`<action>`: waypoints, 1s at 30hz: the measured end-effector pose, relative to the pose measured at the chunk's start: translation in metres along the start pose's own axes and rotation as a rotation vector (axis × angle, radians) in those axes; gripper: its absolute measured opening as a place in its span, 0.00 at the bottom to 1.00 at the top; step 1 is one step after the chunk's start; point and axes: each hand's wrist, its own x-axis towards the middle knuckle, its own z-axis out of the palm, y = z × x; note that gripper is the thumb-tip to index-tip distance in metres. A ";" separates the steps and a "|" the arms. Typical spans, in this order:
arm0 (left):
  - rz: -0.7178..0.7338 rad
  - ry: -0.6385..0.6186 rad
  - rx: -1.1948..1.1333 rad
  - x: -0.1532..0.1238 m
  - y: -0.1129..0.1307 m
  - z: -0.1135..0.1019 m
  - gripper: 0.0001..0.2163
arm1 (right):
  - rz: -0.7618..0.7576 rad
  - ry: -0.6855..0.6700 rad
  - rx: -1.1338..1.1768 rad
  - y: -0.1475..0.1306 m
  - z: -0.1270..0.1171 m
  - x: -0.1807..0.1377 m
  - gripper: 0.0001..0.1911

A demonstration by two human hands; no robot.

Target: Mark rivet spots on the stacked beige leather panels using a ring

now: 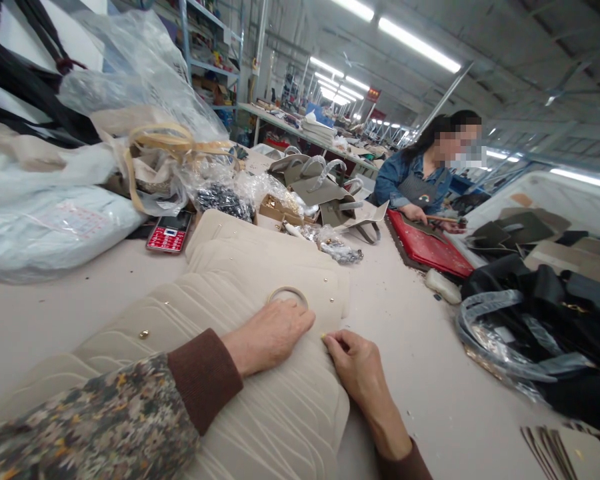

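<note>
My left hand (275,332) is closed on a narrow, pale ring that looks like a roll of tape (287,291); its far rim shows beyond my knuckles. Beneath it spreads a fanned stack of beige bag panels (220,380), some fitted with small gold studs. My right hand (355,363) pinches a tiny yellow piece (324,337) between thumb and forefinger, at the right edge of the stack. What the piece is, I cannot make out. A brown-cuffed, patterned sleeve covers my left forearm.
A red-keyed calculator (169,233) lies behind the stack, near plastic bags of parts (225,197). Olive bags (320,183) stand farther back. Across the table, a co-worker (420,173) handles a tool over a red board (425,243). Black bags (545,320) crowd the right.
</note>
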 end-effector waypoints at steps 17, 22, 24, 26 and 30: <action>-0.034 -0.047 -0.055 0.001 -0.002 -0.005 0.08 | -0.021 -0.018 0.173 0.008 -0.003 0.003 0.11; -0.012 -0.052 -0.035 0.000 -0.002 -0.003 0.07 | -0.213 0.116 -0.043 0.006 0.009 0.001 0.09; -0.005 -0.041 -0.026 0.001 -0.002 -0.002 0.07 | -0.254 0.138 -0.073 0.007 0.012 0.002 0.09; -0.003 -0.025 -0.022 0.001 -0.002 -0.001 0.07 | -0.287 0.132 -0.088 0.007 0.012 0.004 0.09; 0.006 -0.017 -0.022 0.002 -0.003 0.002 0.07 | -0.308 0.064 -0.126 0.005 0.009 0.009 0.10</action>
